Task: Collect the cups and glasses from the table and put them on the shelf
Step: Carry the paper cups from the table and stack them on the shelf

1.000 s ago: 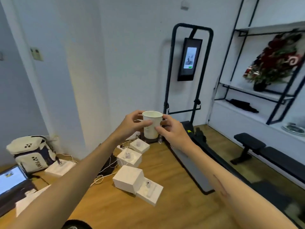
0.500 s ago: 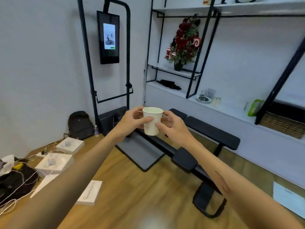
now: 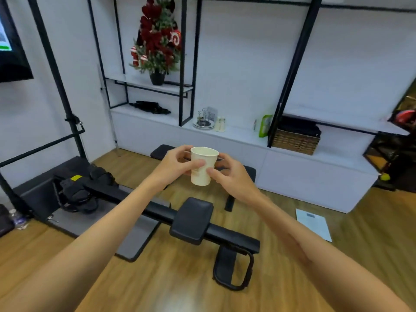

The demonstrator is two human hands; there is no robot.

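Mid-carry right now: paper cup (image 3: 204, 165) held upright out front, dead centre, with the left hand (image 3: 175, 165) closed on its 9 o'clock side and the right hand (image 3: 229, 176) closed on its 3 o'clock side, thumbs pressing the near wall. Cup up in the air over the black bench (image 3: 198, 218), nowhere near a surface yet. Looks empty from the bit of inside wall showing, though can't see the bottom

Shelf (image 3: 238, 134) sits beyond at 12 o'clock, across the bench. Next move, going by the task, probably: get round or lean over that bench, keep the cup level, and set it down on a bare patch of the white ledge. Paper walls are soft, so easy on the squeeze

Already on the ledge: a round glass tray (image 3: 203, 125) around 12 o'clock holding what look like small glasses, too blurry to count; a pale bottle-ish thing (image 3: 220, 124) just beside it; a green packet (image 3: 265, 125) towards 1 o'clock; a wicker basket (image 3: 296, 141) at 2 o'clock with something dark inside. Free space between tray and packet seems the obvious spot
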